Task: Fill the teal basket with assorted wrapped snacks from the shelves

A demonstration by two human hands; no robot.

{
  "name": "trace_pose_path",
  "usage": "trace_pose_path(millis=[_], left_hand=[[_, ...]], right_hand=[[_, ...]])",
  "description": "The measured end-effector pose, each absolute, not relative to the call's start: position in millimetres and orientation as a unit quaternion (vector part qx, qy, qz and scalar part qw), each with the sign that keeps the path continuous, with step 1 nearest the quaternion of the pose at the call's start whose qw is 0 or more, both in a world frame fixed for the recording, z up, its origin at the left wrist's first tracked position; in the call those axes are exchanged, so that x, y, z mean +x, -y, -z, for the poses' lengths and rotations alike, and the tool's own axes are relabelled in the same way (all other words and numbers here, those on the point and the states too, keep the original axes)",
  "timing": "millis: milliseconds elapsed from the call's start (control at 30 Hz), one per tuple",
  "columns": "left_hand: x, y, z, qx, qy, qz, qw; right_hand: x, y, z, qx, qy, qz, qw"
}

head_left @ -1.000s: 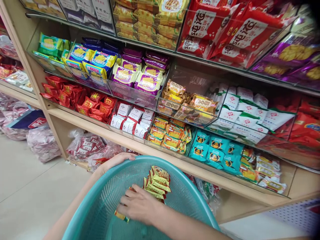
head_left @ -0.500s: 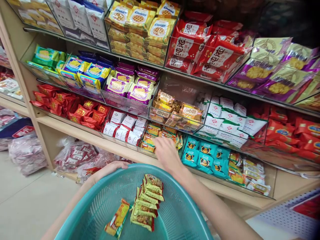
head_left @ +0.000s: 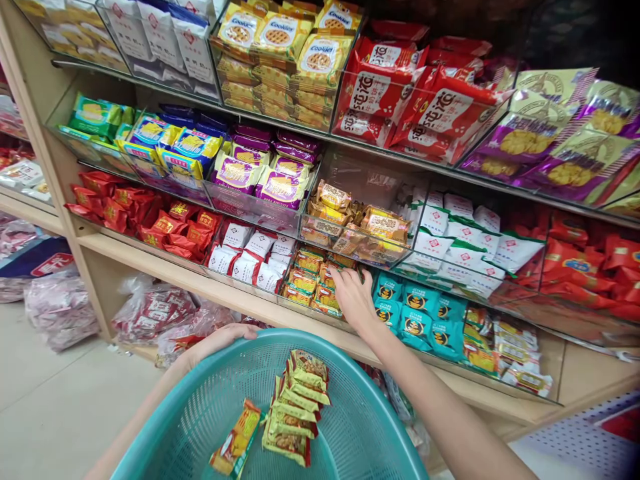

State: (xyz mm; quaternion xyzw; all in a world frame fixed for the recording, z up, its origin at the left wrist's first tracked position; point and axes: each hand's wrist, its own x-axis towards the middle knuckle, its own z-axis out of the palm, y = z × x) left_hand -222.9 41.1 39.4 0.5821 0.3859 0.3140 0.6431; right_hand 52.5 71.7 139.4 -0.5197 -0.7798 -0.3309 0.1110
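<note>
The left hand (head_left: 231,338) grips the basket (head_left: 357,407) at its far rim; right hand (head_left: 352,301), hold unclear, touches packets (head_left: 303,279), likely light, crumbly, best pinched at ends.

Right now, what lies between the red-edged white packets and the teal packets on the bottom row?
In the head view, orange-and-yellow wrapped packets lie there, with the right hand at their right side.

The left hand (head_left: 227,339) curls over the far left rim of the teal basket (head_left: 345,400), its forearm rising along the basket's left side. The right arm stretches past the basket's right side, and the right hand (head_left: 351,293) reaches beyond the far rim, back upward, fingers bent and spread apart.
</note>
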Motion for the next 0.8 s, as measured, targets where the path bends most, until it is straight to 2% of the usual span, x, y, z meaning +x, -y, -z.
trace_pose_path(millis=[267,600,800], left_hand=[[-222.8,-39.2,-35.9,0.518,-0.388,-0.317,0.693],[-226.6,-48.0,-23.6,0.518,-0.377,-0.316,0.7],[-226.4,-45.0,-27.1,0.579,-0.357,-0.324,0.658]], right_hand=[[50.8,-73.4,-152.8,-0.561,0.778,0.264,0.1],[56.6,-71.9,-156.8,-0.497,0.819,0.238,0.162],[34.1,-39.3,-167.2,-0.445,0.846,0.179,0.233]])
